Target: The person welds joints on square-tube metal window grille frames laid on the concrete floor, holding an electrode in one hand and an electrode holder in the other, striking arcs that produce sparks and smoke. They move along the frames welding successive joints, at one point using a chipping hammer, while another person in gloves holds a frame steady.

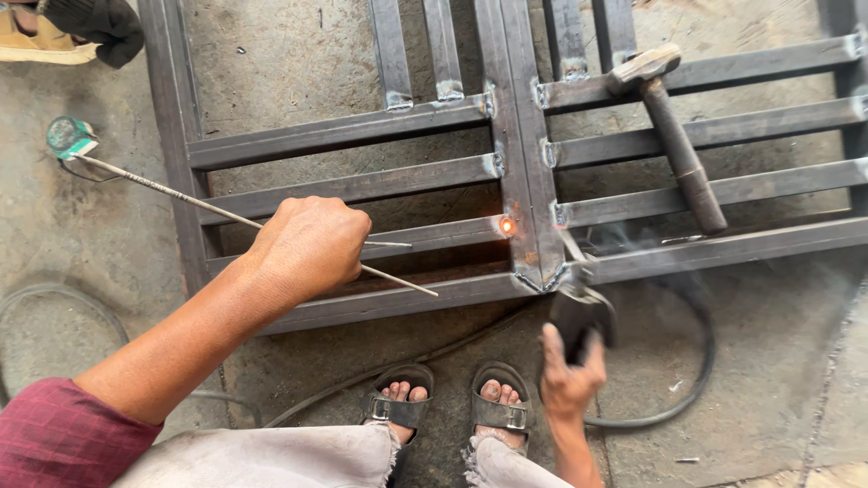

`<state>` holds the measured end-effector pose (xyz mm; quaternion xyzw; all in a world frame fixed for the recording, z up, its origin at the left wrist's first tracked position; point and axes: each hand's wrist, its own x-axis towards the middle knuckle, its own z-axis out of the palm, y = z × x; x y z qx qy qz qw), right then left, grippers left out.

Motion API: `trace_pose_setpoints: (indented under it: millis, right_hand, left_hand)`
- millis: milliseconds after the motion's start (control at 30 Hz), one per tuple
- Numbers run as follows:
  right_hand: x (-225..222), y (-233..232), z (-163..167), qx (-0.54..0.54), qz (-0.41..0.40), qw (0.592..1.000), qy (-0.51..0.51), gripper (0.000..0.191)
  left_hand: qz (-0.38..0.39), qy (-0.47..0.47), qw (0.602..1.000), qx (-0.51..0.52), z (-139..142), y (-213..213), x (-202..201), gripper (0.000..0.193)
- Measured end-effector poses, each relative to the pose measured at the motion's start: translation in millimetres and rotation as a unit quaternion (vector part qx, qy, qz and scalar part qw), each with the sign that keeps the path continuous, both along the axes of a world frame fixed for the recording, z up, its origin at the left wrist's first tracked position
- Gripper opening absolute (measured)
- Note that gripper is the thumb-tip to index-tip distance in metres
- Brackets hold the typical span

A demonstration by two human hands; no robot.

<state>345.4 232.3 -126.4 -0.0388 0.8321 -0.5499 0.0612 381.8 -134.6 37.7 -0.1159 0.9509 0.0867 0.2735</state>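
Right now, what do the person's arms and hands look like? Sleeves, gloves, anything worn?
Both hands are bare: no gloves, rings or watch visible. The left hand comes off a bare forearm, with a dark red, faintly checked sleeve ending near the elbow. The right hand has a bare wrist and forearm; no sleeve shows in frame. No cables or markings on either arm.

Dull grey steel frame (362, 131) with rough weld beads, thin bare metal rod (181, 194), rusty hammer (674, 136), gritty concrete floor (90, 235).
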Motion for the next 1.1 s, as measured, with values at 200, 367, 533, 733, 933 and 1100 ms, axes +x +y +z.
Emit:
trace_pose_setpoints:
  millis: [200, 367, 533, 733, 933, 1100]
  right_hand:
    - [-2, 86, 2, -0.017, -0.194, 0.981, 0.023, 0.068]
    - [-8, 136, -11, 0.526, -0.176, 0.82, 0.141, 0.084]
    - [-10, 129, -24, 0.353, -0.079, 0.932, -0.014, 0.079]
    - [-12, 109, -22, 0.393, -0.057, 0.914, -0.082, 0.063]
    - [-61, 99, 40, 0.435, -0.007, 0.899, 0.045, 0.05]
    - [-183, 35, 52, 0.463, 0.075, 0.846, 0.254, 0.05]
  left_hand:
    - [-0.002, 0.048, 0.999, 0.016, -10, -6, 1, 0.011]
    - [0.001, 0.074, 0.997, 0.038, -22, -13, 8, 0.01]
    - [0.024, 0.056, 0.997, 0.051, -34, -19, 31, 0.011]
    - [0.099, 0.049, 0.992, 0.058, -38, -23, 83, 0.019]
    - [0.16, 0.009, 0.987, 0.033, -45, -16, 110, 0.013]
    - [0.163, 0.004, 0.986, 0.037, -31, -8, 111, 0.016]
